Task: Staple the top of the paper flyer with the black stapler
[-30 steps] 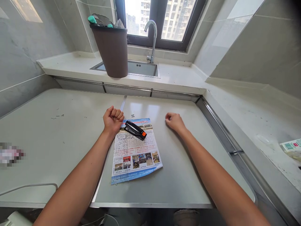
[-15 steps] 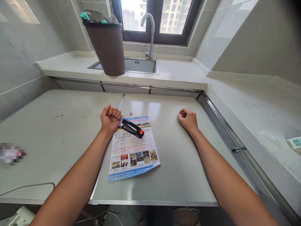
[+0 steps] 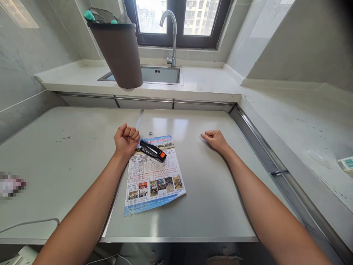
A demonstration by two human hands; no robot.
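My left hand (image 3: 127,140) is curled into a fist, palm side up, at the top left corner of a printed leaflet (image 3: 157,167). A black stapler with an orange end (image 3: 153,150) lies slantwise on the leaflet's upper part, just right of that fist. Rows of staples run along the leaflet's left side, and its lower right corner curls up. Beyond its top edge lie small strips of staples (image 3: 150,133). My right hand (image 3: 215,140) rests closed on the tabletop, apart from the leaflet. I see nothing in either hand.
The pale table (image 3: 217,198) meets a white counter (image 3: 209,81). A brown bin (image 3: 117,55) stands by the sink (image 3: 180,75) with its tap (image 3: 173,40). A pixelated item (image 3: 12,184) and a white cable (image 3: 30,222) lie at left. A small box (image 3: 346,163) sits on the right counter.
My right hand has closed more tightly and turned, so the hollow in its fingers no longer shows. My left fist, the stapler and the leaflet stay put; the view has shifted slightly.
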